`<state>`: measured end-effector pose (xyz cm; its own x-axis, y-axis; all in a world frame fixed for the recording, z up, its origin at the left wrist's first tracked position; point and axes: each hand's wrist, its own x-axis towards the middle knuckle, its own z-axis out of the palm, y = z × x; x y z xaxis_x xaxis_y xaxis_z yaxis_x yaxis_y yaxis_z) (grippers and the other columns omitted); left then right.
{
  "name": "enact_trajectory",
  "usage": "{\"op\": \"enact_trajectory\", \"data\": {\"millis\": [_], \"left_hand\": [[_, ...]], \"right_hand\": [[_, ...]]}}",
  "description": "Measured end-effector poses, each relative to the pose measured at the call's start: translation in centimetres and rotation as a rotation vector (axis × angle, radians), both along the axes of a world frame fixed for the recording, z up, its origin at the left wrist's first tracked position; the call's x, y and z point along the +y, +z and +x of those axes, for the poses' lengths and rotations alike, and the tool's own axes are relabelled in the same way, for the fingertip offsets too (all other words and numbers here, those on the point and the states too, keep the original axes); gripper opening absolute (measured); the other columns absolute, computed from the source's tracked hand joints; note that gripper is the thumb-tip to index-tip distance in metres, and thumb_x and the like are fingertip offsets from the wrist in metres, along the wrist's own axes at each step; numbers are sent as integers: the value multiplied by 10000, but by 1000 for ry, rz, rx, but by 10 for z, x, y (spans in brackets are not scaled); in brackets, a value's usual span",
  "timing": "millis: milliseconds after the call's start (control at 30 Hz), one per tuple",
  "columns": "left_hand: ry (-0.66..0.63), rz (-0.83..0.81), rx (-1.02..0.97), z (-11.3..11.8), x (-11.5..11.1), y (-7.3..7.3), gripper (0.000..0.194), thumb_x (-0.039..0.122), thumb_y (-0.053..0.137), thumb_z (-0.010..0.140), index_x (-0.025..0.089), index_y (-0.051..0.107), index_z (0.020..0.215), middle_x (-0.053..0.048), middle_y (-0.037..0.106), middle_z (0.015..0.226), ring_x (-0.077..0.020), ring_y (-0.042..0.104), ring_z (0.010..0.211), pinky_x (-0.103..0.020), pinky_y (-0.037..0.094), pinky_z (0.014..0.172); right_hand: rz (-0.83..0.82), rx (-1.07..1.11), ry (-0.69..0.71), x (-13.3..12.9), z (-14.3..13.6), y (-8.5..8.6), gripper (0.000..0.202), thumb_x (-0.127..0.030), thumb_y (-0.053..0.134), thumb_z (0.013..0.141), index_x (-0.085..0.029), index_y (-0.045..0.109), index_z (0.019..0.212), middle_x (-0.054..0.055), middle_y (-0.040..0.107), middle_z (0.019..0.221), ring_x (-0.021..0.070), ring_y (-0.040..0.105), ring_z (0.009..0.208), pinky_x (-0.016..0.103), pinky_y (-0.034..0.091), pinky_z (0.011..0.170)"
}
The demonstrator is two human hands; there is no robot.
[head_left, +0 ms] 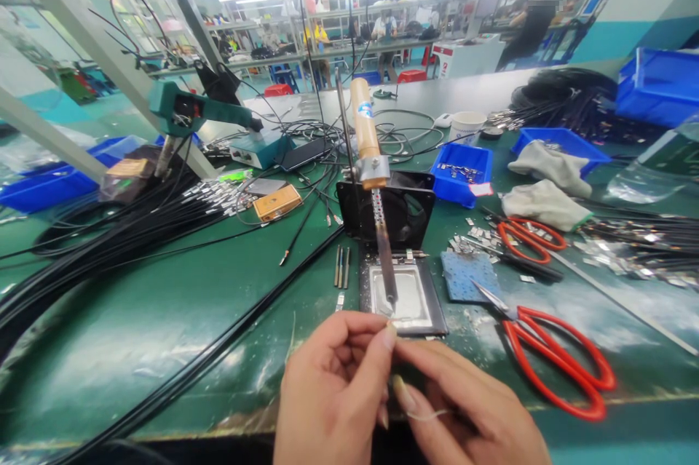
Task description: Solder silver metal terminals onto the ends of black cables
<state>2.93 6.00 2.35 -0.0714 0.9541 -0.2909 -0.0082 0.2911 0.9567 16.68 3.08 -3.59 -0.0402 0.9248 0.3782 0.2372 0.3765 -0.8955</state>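
At the bottom centre, my left hand (341, 385) has thumb and forefinger pinched together at a small piece too hidden to name. Close against it on the right, my right hand (464, 399) is bent round with thumb and finger near a thin pale wire (429, 416). Just beyond the fingertips, a soldering iron (385, 247) with a wooden handle hangs tip down in a stand. Its tip is over a square metal tray (423, 305) with a silvery surface. A blue sponge (470, 277) lies right of the tray.
Red-handled scissors (562, 363) lie on the right, with a second pair (532, 236) behind. A black fan (415, 210) stands behind the tray. Black cables (218, 348) cross the left. Blue bins (464, 170), gloves (546, 203) and a wooden block (277, 203) sit farther back. People are in the background.
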Motion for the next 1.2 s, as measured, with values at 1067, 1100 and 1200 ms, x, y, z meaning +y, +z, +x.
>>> {"op": "enact_trajectory", "data": {"millis": [1067,1100,1200], "left_hand": [[74,5,10,8,-1,9,149,322,795,796,179,752,786,35,638,547,-68,490,408,-127,415,398],[75,8,8,8,-1,9,150,322,795,798,178,751,787,36,637,547,-67,492,410,-125,416,398],[67,16,7,8,-1,8,159,327,794,804,175,748,789,31,647,564,-68,505,421,-123,421,401]], "right_hand": [[30,-16,-45,0,-1,-2,423,-167,664,887,-319,718,1278,12,807,1103,89,649,514,149,573,481],[30,-20,-43,0,-1,-2,428,-165,667,887,-322,716,1281,9,807,1109,87,652,521,145,576,491],[33,-11,-43,1,-1,-1,429,-158,671,886,-314,722,1282,16,808,1110,96,677,558,152,594,532]]}}
